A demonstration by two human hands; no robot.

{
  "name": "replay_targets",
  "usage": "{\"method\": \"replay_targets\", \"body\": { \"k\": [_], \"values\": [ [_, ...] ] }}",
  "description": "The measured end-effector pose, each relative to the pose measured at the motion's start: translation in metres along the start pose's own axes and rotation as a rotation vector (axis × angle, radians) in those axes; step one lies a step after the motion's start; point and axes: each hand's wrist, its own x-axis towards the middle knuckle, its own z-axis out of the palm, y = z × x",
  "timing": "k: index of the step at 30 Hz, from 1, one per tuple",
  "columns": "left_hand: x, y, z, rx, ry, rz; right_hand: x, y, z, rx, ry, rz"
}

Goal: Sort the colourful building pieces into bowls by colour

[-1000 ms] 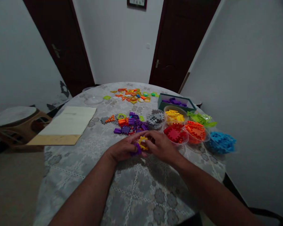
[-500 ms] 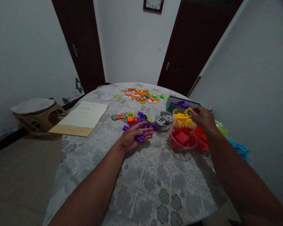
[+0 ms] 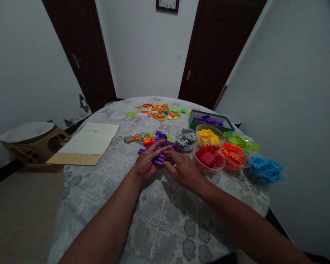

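Note:
My left hand lies palm up on the patterned tablecloth with a purple toothed block held in its curled fingers. My right hand rests just to the right, its fingertips touching the same purple block. Right behind both hands lies a loose pile of purple, orange and green blocks.
Clear bowls to the right hold grey, yellow, red and orange blocks. Green and blue blocks lie beyond them. A green box holds purple blocks. A paper lies left; mixed pieces at the far edge.
My right hand has come back from the yellow bowl, without the yellow piece, to the purple block in my left hand. The camera has shifted slightly.

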Motion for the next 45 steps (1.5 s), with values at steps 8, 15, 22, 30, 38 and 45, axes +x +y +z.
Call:
{"method": "replay_targets", "body": {
  "k": [8,15,22,30,38,45],
  "values": [
    [0.0,0.005,0.001,0.034,0.067,0.111,0.018,0.008,0.013,0.368,-0.019,0.265],
    [0.009,0.016,-0.027,0.048,0.538,0.447,0.048,0.057,-0.089,0.182,-0.03,0.336],
    [0.013,0.017,-0.035,0.197,0.779,0.485,0.105,0.133,-0.173,0.053,0.481,0.578],
    [0.016,0.015,-0.036,0.313,0.859,0.525,0.065,0.084,-0.114,-0.082,0.431,0.314],
    [0.014,0.013,-0.055,0.591,0.964,0.534,-0.008,0.024,0.07,-0.341,0.093,0.026],
    [0.009,0.03,-0.062,1.066,1.101,0.421,-0.011,0.039,0.084,-0.461,0.133,0.108]
  ]
}}
